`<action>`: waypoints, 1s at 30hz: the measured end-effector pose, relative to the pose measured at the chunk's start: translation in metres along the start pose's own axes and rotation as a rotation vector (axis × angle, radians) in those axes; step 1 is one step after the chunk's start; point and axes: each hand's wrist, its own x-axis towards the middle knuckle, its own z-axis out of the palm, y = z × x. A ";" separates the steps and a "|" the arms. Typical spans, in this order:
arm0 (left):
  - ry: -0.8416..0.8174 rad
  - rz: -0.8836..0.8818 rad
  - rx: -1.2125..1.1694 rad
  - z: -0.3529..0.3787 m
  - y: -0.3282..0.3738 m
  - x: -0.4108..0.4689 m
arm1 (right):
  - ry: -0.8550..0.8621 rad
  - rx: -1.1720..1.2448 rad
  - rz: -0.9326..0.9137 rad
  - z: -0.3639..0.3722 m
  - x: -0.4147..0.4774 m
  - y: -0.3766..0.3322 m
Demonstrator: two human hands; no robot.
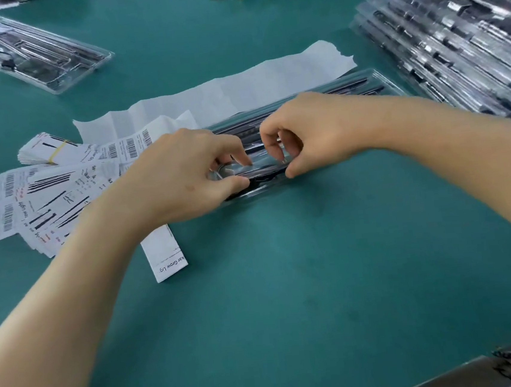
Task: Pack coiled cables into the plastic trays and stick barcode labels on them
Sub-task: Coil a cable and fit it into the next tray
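Forearms (70, 289) stretched across the bench (288, 283); mid-bench, left hand (183, 172) and right hand (304, 132) both pinched the plastic tray (362, 84) beneath them, fingers curled (contents blurred).

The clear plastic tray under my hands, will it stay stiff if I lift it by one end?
Probably not: the tray looks long and thin-walled, so it would likely flex and sag. Its glossy plastic may slide easily on the smooth green mat. The left hand and right hand both pinch its near edge, suggesting two-handed support suits it.
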 end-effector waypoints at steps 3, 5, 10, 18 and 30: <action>0.043 0.006 0.074 0.002 0.007 0.000 | -0.016 -0.029 -0.011 -0.003 0.001 -0.003; 0.062 0.009 0.154 0.004 0.008 0.000 | -0.009 -0.072 -0.031 -0.003 -0.002 -0.004; 0.057 0.066 0.293 0.005 0.008 0.001 | 0.109 -0.410 -0.157 0.008 -0.004 -0.012; 0.013 0.072 0.263 0.000 0.005 0.000 | 0.283 -0.652 -0.261 0.026 -0.020 -0.009; 0.125 0.104 0.340 0.008 0.002 -0.006 | 0.610 -0.214 -0.299 0.066 -0.042 -0.002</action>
